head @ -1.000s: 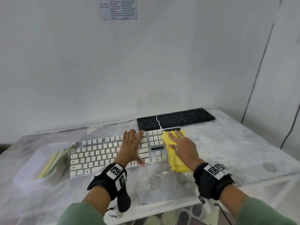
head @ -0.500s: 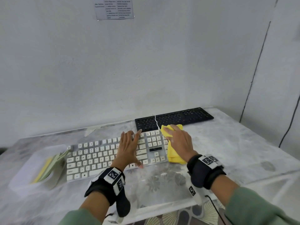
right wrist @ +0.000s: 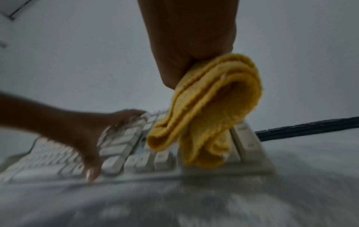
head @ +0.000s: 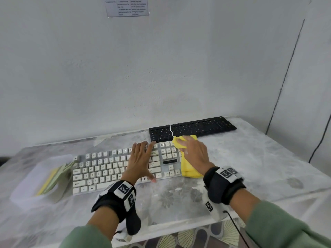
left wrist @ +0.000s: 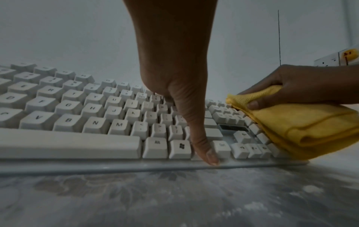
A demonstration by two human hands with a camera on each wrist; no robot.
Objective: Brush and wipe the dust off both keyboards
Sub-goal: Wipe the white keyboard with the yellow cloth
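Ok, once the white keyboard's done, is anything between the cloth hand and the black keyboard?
Nothing solid. The right hand holds the yellow cloth at the white keyboard's right end; the black keyboard lies just behind. Only a thin white cable crosses the black keys there.

tray: translucent white plastic tray (head: 23, 187), table's left, holding green-yellow cloths (head: 59, 174)
wall: printed paper notice (head: 127, 6)
socket: white wall socket (left wrist: 328, 60)

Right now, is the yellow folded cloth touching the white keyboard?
Touching. In the left wrist view the yellow folded cloth, pinched by the right hand, lies against the keys at the right end of the white keyboard, with no gap showing.
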